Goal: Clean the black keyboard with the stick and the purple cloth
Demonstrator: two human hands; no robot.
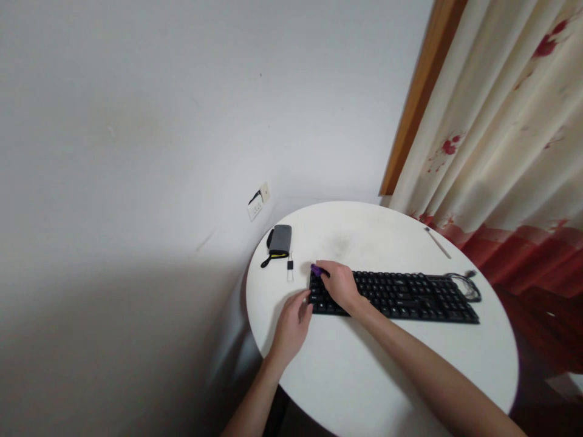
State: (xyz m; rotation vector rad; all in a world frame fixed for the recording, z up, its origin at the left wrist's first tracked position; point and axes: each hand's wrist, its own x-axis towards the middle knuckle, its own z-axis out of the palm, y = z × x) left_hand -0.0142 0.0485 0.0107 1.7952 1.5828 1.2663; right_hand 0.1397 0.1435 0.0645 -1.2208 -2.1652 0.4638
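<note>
White round table (364, 376) | black keyboard (410, 294) lies flat | right hand (340, 284) grips purple tool (316, 269) | left hand (291, 325) loosely curled, touching its end

Keyboard, pouch and hands on a table by the wall

The keyboard (394, 295) lies across the middle of the table (364, 376), its cable (467, 285) bunched at its right end. The right hand (339, 284) rests on the keyboard's left end; the left hand (291, 325) sits just left of it, fingers touching its corner. A pouch (279, 241) lies farther left and behind, near the wall socket (257, 202). A thin stick (437, 242) lies behind the keyboard, to the right, by the curtain (501, 133).
</note>
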